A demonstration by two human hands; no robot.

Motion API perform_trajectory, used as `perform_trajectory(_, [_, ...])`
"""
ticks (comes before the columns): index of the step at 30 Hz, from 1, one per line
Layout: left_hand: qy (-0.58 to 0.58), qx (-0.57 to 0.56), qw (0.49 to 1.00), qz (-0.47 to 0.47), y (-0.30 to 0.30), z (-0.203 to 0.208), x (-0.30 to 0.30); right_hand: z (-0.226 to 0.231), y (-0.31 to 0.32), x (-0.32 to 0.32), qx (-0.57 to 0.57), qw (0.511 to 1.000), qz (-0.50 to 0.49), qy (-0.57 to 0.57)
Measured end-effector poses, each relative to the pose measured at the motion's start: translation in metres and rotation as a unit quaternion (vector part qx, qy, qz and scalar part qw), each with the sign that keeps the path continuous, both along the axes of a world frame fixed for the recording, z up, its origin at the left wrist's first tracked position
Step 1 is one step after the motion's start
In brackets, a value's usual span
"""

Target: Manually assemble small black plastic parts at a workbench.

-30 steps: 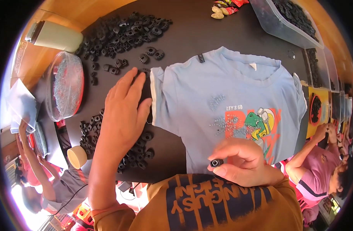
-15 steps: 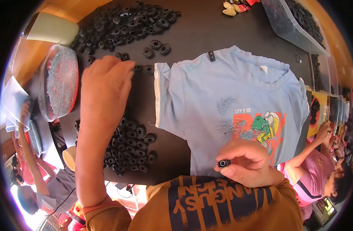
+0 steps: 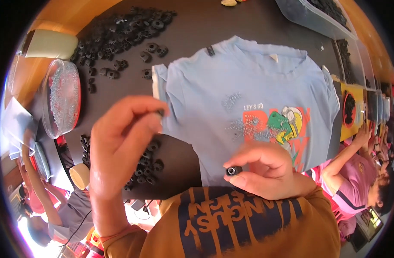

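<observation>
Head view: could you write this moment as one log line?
left hand: pinching small dark blurred piece | right hand: pinching small black ring-ended part | nearby: light-blue printed fabric T-shirt

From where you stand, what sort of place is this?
Probably a hand-assembly workshop: a heap of black parts, a clear plastic bin of black pieces, and a person in pink nearby.

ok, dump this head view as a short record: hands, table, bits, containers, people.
left_hand: left hand pinches a small dark piece, blurred
right_hand: right hand holds a black part, ring-shaped end showing
table: dark table; light blue T-shirt spread on it
loose_bits: small clear bits on shirt front
piles: far-left black pile; near-left black pile, partly hidden
containers: clear dish left; clear bin upper right
others: person in pink, right
</observation>
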State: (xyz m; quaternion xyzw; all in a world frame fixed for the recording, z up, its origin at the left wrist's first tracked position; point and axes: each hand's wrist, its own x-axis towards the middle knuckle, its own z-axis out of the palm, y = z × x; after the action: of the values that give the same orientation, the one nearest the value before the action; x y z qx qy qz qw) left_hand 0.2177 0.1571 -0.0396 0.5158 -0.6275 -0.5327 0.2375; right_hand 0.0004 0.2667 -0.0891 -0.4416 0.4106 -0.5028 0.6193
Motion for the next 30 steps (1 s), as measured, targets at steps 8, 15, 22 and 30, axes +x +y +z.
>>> perform_trajectory(8, [0.085, 0.001, 0.992, -0.096, 0.044, 0.014, -0.014, -0.001, 0.000, 0.002, -0.085, 0.996, -0.011, 0.019])
perform_trajectory(15, [0.084, 0.010, 0.991, -0.101, 0.055, 0.022, -0.022, 0.001, -0.001, 0.003, -0.145, 0.989, 0.011, 0.018])
perform_trajectory(22, [0.006, -0.098, 0.981, -0.166, 0.056, 0.026, -0.025, 0.005, 0.000, 0.001, -0.170, 0.983, 0.025, 0.069])
perform_trajectory(30, [-0.068, -0.198, 0.952, -0.224, 0.057, 0.028, -0.029, 0.001, 0.002, 0.002, -0.176, 0.979, 0.019, 0.103])
